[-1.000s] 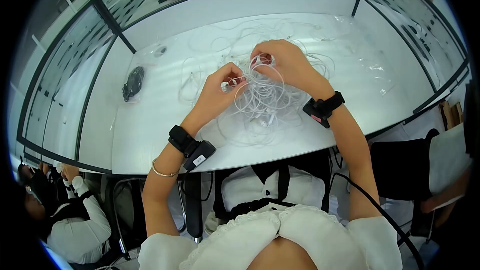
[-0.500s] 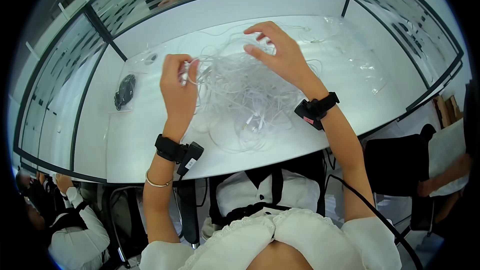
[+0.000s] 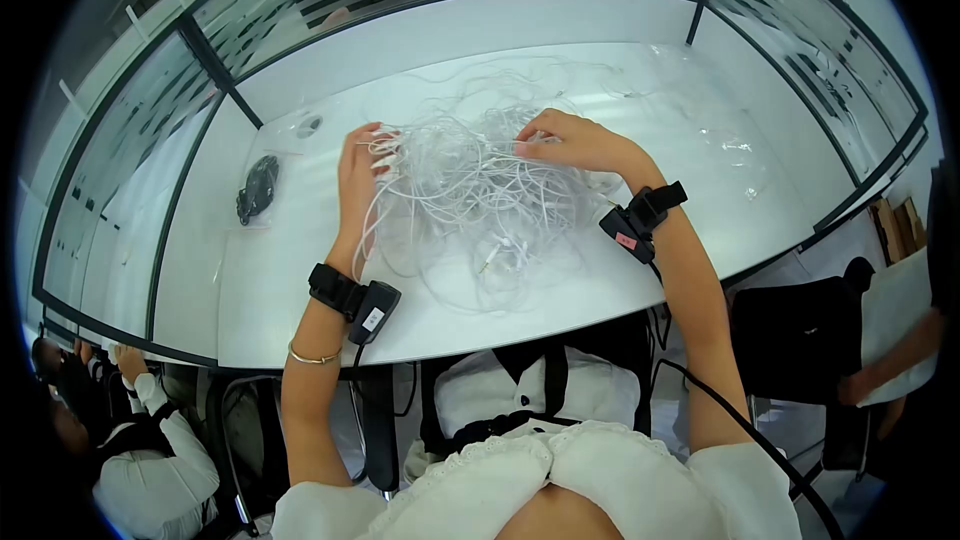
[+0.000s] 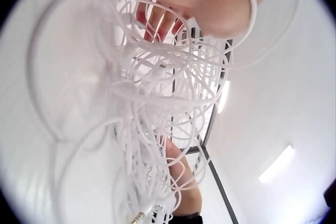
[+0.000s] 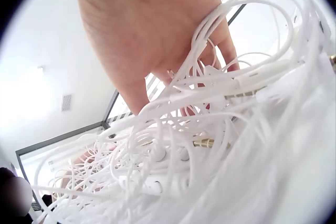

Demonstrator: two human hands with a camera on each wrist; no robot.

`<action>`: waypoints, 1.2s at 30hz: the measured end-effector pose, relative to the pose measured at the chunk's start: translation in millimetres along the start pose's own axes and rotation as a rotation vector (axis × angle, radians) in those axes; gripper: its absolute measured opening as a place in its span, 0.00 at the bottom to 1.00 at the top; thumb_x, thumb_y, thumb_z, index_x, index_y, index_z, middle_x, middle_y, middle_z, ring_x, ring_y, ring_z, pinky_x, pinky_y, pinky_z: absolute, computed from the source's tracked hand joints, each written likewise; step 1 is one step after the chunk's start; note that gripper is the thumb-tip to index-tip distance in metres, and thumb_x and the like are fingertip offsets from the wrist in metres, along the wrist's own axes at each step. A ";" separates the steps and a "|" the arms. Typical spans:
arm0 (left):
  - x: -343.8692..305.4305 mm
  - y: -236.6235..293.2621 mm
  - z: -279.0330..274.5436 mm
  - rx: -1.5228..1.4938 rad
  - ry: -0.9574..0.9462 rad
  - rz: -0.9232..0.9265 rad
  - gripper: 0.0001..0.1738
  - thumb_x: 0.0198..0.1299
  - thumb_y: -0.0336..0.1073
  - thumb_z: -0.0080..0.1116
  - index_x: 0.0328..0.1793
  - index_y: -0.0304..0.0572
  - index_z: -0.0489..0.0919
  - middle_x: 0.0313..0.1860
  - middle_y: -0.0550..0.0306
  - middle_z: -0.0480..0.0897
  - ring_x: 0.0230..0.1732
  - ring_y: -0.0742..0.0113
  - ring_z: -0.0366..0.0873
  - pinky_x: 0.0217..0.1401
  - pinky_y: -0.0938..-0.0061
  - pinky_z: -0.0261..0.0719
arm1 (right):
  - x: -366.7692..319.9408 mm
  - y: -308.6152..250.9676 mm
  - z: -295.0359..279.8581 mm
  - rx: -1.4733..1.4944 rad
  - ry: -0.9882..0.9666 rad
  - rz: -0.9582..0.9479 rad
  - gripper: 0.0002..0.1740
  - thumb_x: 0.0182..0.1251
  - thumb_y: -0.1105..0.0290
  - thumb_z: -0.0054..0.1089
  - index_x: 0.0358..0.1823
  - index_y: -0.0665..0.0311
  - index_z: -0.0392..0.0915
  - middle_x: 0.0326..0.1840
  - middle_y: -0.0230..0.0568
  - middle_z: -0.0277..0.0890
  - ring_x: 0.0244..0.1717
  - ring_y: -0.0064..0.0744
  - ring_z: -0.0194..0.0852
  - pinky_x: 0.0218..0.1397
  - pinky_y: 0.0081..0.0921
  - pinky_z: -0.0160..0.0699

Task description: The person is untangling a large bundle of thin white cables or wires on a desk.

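Note:
A loose heap of tangled white cables (image 3: 480, 175) lies between the two hands on the white table. At its left side the left hand (image 3: 357, 180) grips several strands, some hanging down past the wrist. In the left wrist view, the fingers of that hand (image 4: 202, 3) curl among the cables (image 4: 173, 87). The right hand (image 3: 588, 147) holds strands at the upper right of the heap, thumb and fingers bent into it. The right wrist view has this hand (image 5: 152, 24) over white cables (image 5: 173, 108), with a gold plug (image 5: 203, 143) and white earbuds (image 5: 158, 153) below.
A bagged black cable bundle (image 3: 258, 188) lies at the table's left, a small bagged item (image 3: 309, 125) behind it. Clear plastic bags (image 3: 735, 145) lie at the right. Low partitions (image 3: 470, 20) border the table; a black chair (image 3: 795, 335) stands at the right.
Both hands first worked close together, then moved apart, the left hand going left, as the cables spread out. Since then the right hand has come down from above the heap and taken hold of strands.

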State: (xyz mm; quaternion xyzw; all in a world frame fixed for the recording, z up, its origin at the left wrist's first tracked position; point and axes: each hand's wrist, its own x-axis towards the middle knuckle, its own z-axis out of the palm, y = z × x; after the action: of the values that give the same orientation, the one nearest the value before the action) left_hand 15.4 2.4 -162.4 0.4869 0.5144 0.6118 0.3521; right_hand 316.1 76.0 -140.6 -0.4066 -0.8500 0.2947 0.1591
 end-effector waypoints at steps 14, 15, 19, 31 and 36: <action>-9.1 -4.5 6.2 0.230 -0.173 0.021 0.20 0.67 0.41 0.46 0.62 0.43 0.73 0.46 0.62 0.79 0.48 0.73 0.73 0.52 0.75 0.71 | -0.8 -3.3 3.0 -0.007 0.018 -0.003 0.27 0.66 0.43 0.55 0.51 0.56 0.81 0.58 0.40 0.73 0.60 0.39 0.70 0.63 0.32 0.68; -8.4 -4.5 6.1 0.219 -0.161 0.017 0.20 0.67 0.40 0.46 0.61 0.43 0.73 0.46 0.62 0.79 0.47 0.74 0.73 0.52 0.75 0.71 | -0.7 -3.3 3.0 -0.005 0.022 -0.002 0.27 0.66 0.43 0.54 0.51 0.56 0.81 0.58 0.40 0.73 0.59 0.38 0.71 0.63 0.32 0.68; -3.9 -11.1 7.0 0.196 -0.129 0.023 0.16 0.67 0.37 0.46 0.57 0.41 0.74 0.45 0.62 0.79 0.44 0.76 0.72 0.48 0.77 0.71 | -2.3 -6.6 4.7 -0.088 0.067 -0.018 0.26 0.68 0.44 0.52 0.51 0.57 0.81 0.55 0.39 0.74 0.56 0.37 0.72 0.59 0.31 0.71; -15.7 -3.0 16.7 0.087 -0.323 -0.057 0.14 0.67 0.32 0.47 0.55 0.38 0.76 0.43 0.62 0.79 0.44 0.77 0.73 0.49 0.81 0.72 | -1.4 -6.7 -5.5 0.021 -0.114 0.011 0.25 0.66 0.43 0.54 0.49 0.55 0.81 0.38 0.36 0.76 0.41 0.29 0.72 0.47 0.27 0.69; -17.5 -4.1 29.1 -0.084 -0.431 -0.137 0.14 0.68 0.34 0.48 0.55 0.38 0.77 0.45 0.62 0.79 0.47 0.76 0.75 0.52 0.81 0.72 | 8.7 -5.1 -18.6 0.073 -0.292 0.002 0.24 0.66 0.44 0.55 0.48 0.55 0.81 0.39 0.32 0.75 0.40 0.26 0.68 0.46 0.25 0.66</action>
State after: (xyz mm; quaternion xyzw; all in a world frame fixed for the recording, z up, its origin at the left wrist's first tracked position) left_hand 47.8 -4.7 -170.6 0.5553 0.4331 0.4892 0.5145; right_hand 317.2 87.2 -122.7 -0.3541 -0.8525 0.3815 0.0485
